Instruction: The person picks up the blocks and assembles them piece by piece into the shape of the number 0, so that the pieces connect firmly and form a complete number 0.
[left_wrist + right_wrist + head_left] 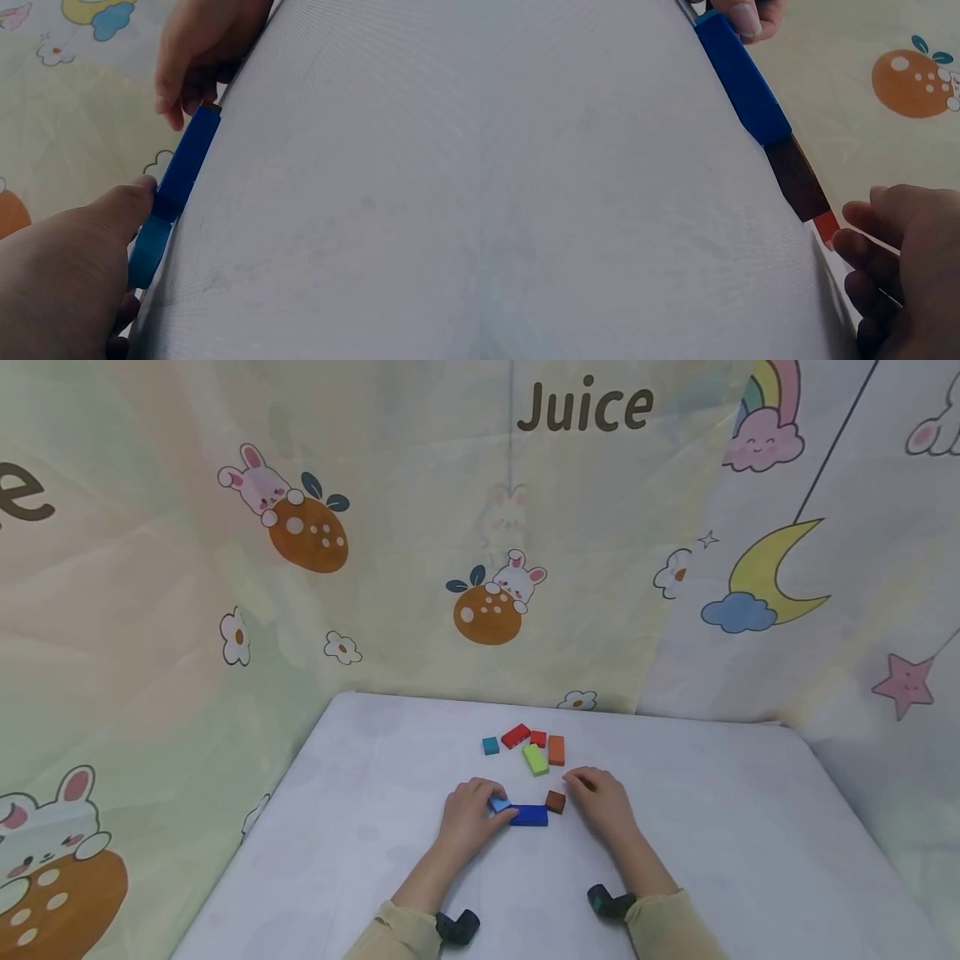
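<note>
My left hand (pixel 472 814) pinches a light blue block (pixel 500 804) between thumb and fingers. Touching its right end is a longer dark blue block (pixel 529 815), lying flat on the table; the left wrist view shows the thumb tip beside where the dark blue block (pixel 184 161) and the light blue block (pixel 150 251) meet. A brown block (pixel 556 802) sits turned at the dark blue block's upper right corner. Just right of it, my right hand (pixel 603 802) hovers with loosely curled fingers and nothing between them, as the right wrist view of this hand (pixel 922 270) also shows.
Farther back on the white table (pixel 712 827) lie a teal cube (pixel 491 746), a red block (pixel 516 737), a smaller red block (pixel 538 739), a lime green block (pixel 536 760) and an orange block (pixel 557 750). Printed cloth (pixel 405 527) hangs behind the table.
</note>
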Tool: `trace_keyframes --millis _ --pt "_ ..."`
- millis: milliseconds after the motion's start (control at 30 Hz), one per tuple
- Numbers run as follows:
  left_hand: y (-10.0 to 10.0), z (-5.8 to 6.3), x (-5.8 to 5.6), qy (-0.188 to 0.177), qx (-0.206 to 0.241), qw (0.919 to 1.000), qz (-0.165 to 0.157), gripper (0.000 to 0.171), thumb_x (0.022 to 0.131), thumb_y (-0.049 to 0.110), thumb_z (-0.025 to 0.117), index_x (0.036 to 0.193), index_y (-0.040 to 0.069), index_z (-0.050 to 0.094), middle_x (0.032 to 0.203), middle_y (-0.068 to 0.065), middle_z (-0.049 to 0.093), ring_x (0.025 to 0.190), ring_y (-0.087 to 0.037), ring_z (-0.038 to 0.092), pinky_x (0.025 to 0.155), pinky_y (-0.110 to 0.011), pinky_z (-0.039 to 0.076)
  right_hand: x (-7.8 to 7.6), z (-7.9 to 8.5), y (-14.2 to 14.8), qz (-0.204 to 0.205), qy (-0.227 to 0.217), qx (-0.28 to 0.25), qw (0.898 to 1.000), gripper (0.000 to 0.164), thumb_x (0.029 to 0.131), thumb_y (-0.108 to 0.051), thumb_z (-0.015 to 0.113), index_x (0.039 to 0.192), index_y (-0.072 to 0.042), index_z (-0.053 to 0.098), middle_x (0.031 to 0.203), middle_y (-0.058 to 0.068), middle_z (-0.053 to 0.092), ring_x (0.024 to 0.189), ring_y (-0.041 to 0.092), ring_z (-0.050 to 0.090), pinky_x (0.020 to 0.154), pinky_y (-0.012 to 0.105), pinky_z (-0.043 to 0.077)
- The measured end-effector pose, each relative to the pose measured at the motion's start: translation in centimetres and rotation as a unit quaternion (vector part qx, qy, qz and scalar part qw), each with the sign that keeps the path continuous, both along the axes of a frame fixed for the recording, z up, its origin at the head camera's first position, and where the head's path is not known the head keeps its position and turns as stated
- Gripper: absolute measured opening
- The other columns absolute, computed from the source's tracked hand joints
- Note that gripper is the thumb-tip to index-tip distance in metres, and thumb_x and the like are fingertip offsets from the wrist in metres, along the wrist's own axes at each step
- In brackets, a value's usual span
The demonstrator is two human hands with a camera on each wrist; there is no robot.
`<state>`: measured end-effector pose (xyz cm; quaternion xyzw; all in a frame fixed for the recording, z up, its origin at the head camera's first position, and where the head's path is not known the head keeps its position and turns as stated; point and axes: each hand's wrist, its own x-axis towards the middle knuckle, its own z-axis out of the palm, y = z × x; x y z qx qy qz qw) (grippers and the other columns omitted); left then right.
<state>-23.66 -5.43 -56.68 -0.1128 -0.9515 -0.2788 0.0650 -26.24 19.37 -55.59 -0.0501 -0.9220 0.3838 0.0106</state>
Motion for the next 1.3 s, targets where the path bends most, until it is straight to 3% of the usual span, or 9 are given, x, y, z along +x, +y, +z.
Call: trace_keyframes --millis 200,533,667,867,1067,1300 --pt "0.1 0.2 0.0 0.000 -0.003 1.0000 0.000 0.033 0.084 0.055 0.072 0.103 0.029 0.064 0.115 0.006 0.064 0.106 -0.014 0.055 0.088 -0.036 0.047 -1.0 0.3 0.7 -0.018 -0.006 -0.024 1.000 0.033 0.099 -0.042 0.056 0.118 -0.018 0.069 0.127 0.009 0.064 0.125 0.031 0.053 0.107 0.054 0.042" --pt "0.1 0.3 0.1 -0.004 -0.007 1.0000 0.000 0.032 0.084 0.054 0.073 0.104 0.030 0.065 0.115 0.006 0.063 0.106 -0.014 0.055 0.088 -0.035 0.047 -4.3 0.3 1.5 -0.027 -0.032 -0.066 0.997 0.039 0.099 -0.049 0.052 0.125 -0.023 0.064 0.133 0.007 0.060 0.125 0.030 0.050 0.107 0.054 0.041" --pt "0.0 0.3 0.0 -0.001 -0.008 1.0000 0.001 0.032 0.084 0.054 0.073 0.104 0.030 0.065 0.115 0.006 0.064 0.106 -0.014 0.055 0.087 -0.035 0.047 -5.5 0.4 1.3 -0.008 -0.034 -0.052 0.998 0.040 0.100 -0.048 0.052 0.131 -0.025 0.061 0.137 0.007 0.056 0.122 0.030 0.050 0.105 0.053 0.042" --pt "0.0 0.6 0.2 -0.008 -0.005 1.0000 0.003 0.032 0.084 0.054 0.072 0.103 0.030 0.065 0.117 0.005 0.064 0.108 -0.015 0.056 0.089 -0.037 0.047 -6.5 0.3 0.6 0.032 -0.015 -0.054 0.998 0.035 0.097 -0.040 0.059 0.131 -0.030 0.060 0.147 0.002 0.050 0.134 0.031 0.045 0.109 0.056 0.040" --pt "0.2 0.6 0.2 -0.008 -0.010 0.9999 0.003 0.032 0.084 0.055 0.072 0.103 0.030 0.066 0.117 0.005 0.064 0.108 -0.015 0.056 0.089 -0.036 0.047 -6.6 0.4 -0.3 0.095 -0.059 -0.085 0.990 0.034 0.093 -0.048 0.064 0.126 -0.045 0.063 0.147 -0.004 0.052 0.143 0.032 0.038 0.110 0.061 0.037" --pt "0.1 0.5 -0.1 -0.005 -0.017 0.9998 0.004 0.033 0.083 0.057 0.072 0.104 0.032 0.066 0.117 0.006 0.064 0.108 -0.015 0.056 0.088 -0.036 0.047 -6.7 0.3 -0.4 0.144 -0.070 -0.029 0.987 0.029 0.092 -0.049 0.064 0.121 -0.054 0.063 0.146 -0.005 0.054 0.145 0.032 0.036 0.111 0.067 0.030"
